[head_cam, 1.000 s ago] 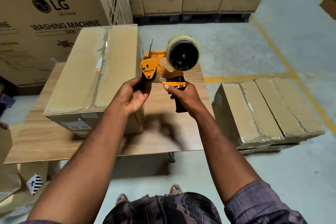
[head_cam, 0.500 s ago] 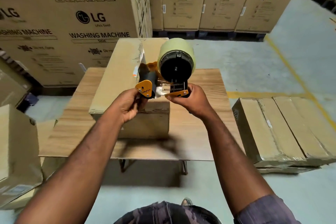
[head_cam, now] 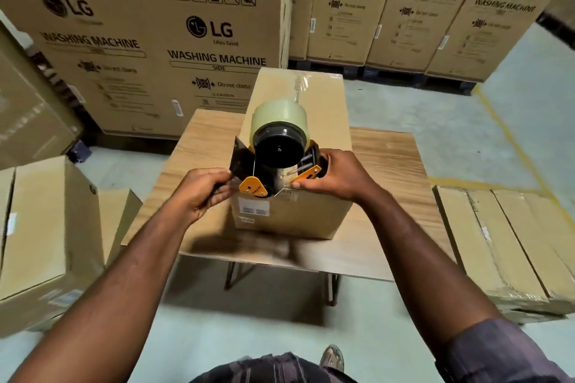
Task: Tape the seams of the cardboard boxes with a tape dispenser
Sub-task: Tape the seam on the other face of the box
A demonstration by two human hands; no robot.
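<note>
Your L hand (head_cam: 202,193) and R hand (head_cam: 336,177) both held the tape dispenser (head_cam: 273,171) just above the near top edge of the box (head_cam: 305,218); whether it touched the box yet, can't tell. R hand was wrapped round the handle end w/ the thumb laid along the orange side plate, prob. the carrying and steering grip. L hand was curled at the front end, fingers and thumb pinching there. Whether they had the loose tape end or the black guard plate isn't clear, but that hold fits getting the tape started before it goes down. The tape roll (head_cam: 278,116) faced you, core toward the camera, so the dispenser sat side-on to the box, not lined up w/ the seam. The box's top showed a shiny clear strip at its far end; the near part was hidden behind the dispenser. The box stood on the wooden table (head_cam: 392,162), which put its top at a good working height. Behind the box stood washing-machine cartons (head_cam: 199,40); right of the box, on the floor, lay flat boxes (head_cam: 497,242). Judgement: you were at the prep stage, w/ no stroke begun on this box.
</note>
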